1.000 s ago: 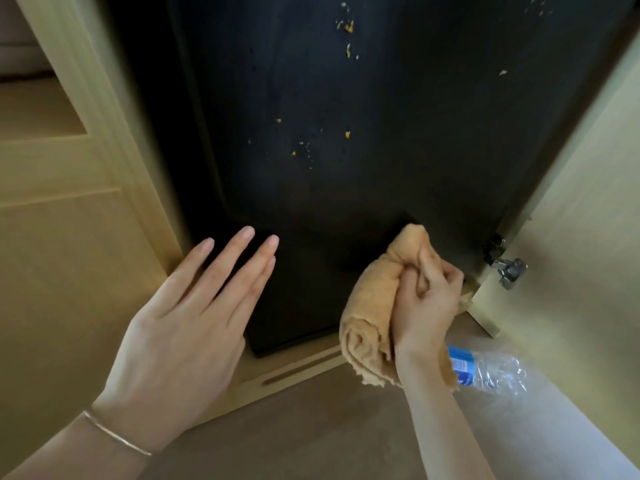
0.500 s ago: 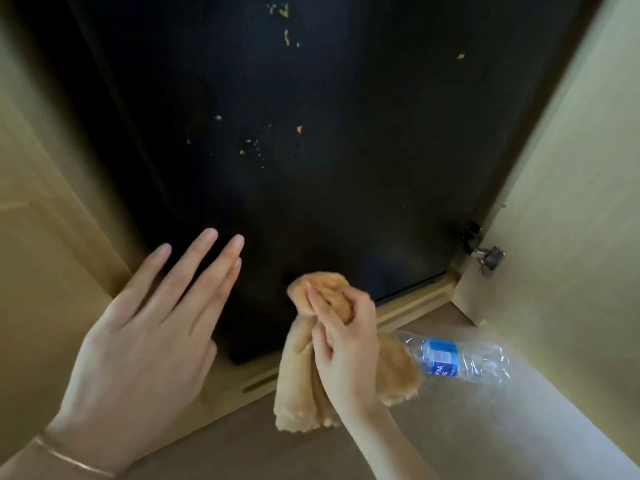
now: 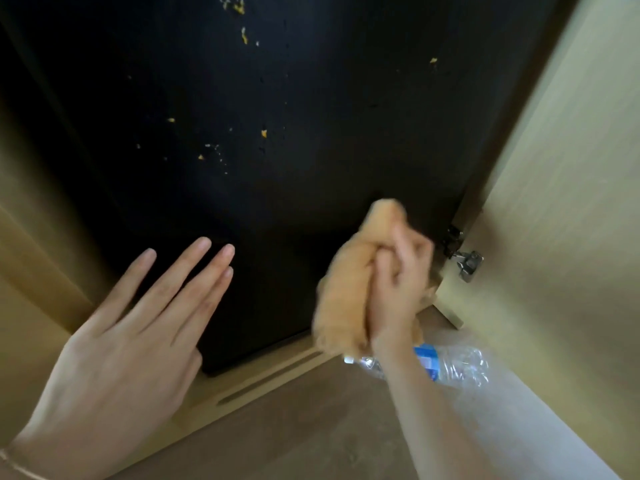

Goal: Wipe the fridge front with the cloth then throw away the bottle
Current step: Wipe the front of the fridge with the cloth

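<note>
Your right hand is clenched round the bunched tan cloth, low in front of the black fridge front. Motion blur hides whether the cloth actually touches the panel. Your left hand is spread with straight fingers and grasps nothing; it sits by the lower left of the fridge, and you cannot tell whether it makes contact. The yellow specks lie well above the cloth.

The cloth looks soft, limp and light, so hold it wadded in your palm with a broad pad facing the panel, or it is likely to flop and smear.

The plastic water bottle lies on its side on the floor, just below your right wrist and partly hidden by that forearm. It is clear, with a blue label, and looks thin-walled and probably near empty. Expect it to be very light, quick to roll and easy to dent. Take it round the labelled middle, or by the stiffer neck
</note>
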`<state>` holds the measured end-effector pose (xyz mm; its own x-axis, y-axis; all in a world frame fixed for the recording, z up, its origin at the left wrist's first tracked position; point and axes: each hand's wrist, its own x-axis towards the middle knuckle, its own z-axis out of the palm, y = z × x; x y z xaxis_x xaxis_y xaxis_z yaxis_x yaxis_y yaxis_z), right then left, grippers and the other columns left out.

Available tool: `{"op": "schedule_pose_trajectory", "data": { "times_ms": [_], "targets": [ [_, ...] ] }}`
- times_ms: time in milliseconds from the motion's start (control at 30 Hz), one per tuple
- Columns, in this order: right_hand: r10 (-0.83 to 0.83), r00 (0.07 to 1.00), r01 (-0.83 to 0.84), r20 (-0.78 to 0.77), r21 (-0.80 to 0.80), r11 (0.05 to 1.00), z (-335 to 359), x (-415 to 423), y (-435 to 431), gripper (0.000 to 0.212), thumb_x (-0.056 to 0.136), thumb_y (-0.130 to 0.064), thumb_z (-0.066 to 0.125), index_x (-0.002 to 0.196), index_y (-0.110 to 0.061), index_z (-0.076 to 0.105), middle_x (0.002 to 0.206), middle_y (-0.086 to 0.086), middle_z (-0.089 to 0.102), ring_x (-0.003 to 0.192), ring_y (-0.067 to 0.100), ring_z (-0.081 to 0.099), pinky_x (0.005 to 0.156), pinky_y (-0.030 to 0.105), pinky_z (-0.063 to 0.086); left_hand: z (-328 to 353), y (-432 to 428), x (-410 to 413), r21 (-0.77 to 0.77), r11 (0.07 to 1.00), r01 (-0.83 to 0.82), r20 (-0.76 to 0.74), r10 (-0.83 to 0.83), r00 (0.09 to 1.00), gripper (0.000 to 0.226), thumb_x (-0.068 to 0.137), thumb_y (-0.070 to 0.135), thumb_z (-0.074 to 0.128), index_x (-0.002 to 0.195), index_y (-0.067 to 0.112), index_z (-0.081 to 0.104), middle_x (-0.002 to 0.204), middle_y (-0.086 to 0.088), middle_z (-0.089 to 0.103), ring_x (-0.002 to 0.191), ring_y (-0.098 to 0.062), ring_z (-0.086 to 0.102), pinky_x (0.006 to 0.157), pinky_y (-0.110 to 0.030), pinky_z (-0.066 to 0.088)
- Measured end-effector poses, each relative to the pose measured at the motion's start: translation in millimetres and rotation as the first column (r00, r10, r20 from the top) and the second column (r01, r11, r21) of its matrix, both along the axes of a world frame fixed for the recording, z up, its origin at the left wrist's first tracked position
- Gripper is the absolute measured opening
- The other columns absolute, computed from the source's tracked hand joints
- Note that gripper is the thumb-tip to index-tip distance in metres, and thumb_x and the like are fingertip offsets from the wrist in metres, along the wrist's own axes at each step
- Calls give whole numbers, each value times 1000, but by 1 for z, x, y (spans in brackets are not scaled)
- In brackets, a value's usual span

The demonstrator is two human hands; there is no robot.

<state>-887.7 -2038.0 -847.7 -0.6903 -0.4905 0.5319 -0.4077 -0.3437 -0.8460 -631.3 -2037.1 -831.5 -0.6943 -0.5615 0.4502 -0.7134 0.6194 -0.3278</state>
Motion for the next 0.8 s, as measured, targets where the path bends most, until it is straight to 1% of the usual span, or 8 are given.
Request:
{"op": "schedule_pose_trajectory", "data": {
  "times_ms": [67,167,333,433,533,633,733,800],
  "targets": [
    [207,952,-184,-226,122,975,-29,20,16,37,89,-24,43,121,-35,57,111,-9,41,99,-4,48,84,10,40,-4,-8,3,-40,999,37,71,-34,997,65,91,19,17,154,5,16,162,-14,17,150,-35,14,119,-55,7],
    [313,875,-198,-370,317,927,-79,23,32,38,89,-36,41,126,-46,49,114,-13,43,99,8,53,79,20,51,-7,-17,9,-15,998,61,133,-58,989,71,86,18,24,155,5,10,163,-12,12,150,-34,9,118,-58,10],
    [17,997,-5,-69,172,985,-97,3,50,31,87,-17,54,112,-33,62,102,-7,47,93,-4,51,80,4,39,-10,-20,9,-51,991,120,96,-115,989,62,95,20,14,156,8,9,164,-9,12,151,-32,9,118,-57,11],
    [-94,978,67,188,143,987,-68,-27,22,35,91,-3,52,112,-30,61,104,-3,50,95,-1,53,86,9,40,-19,-20,10,-27,991,128,60,-126,990,70,88,17,23,156,12,8,163,-6,13,151,-29,7,118,-57,14],
    [-42,907,0,418,101,995,-40,-37,-5,37,93,-7,47,107,-39,58,113,-2,53,95,-9,53,84,9,42,-15,-20,12,25,996,90,168,-93,981,63,94,21,8,154,3,10,164,-13,10,150,-36,10,111,-67,22],
    [4,907,-40,420,77,996,-41,-6,-1,37,94,-4,44,106,-36,58,110,-4,50,90,-18,51,78,0,37,-13,-21,13,35,997,62,185,-67,980,62,97,23,0,154,1,12,164,-14,11,150,-37,11,113,-66,19],
    [245,912,-291,328,99,952,-67,40,20,32,87,-17,51,97,-42,66,107,-7,49,98,1,54,88,14,43,-19,-23,12,-30,996,86,167,-80,983,61,97,21,0,155,5,12,164,-12,11,150,-35,11,114,-64,18],
    [442,871,-481,215,188,856,-84,60,37,30,79,-26,50,89,-50,64,104,-14,49,100,8,54,88,21,43,-23,-24,13,-53,994,95,77,-91,993,59,98,24,2,156,14,13,163,-7,13,151,-30,10,119,-56,11]
  ]
}}
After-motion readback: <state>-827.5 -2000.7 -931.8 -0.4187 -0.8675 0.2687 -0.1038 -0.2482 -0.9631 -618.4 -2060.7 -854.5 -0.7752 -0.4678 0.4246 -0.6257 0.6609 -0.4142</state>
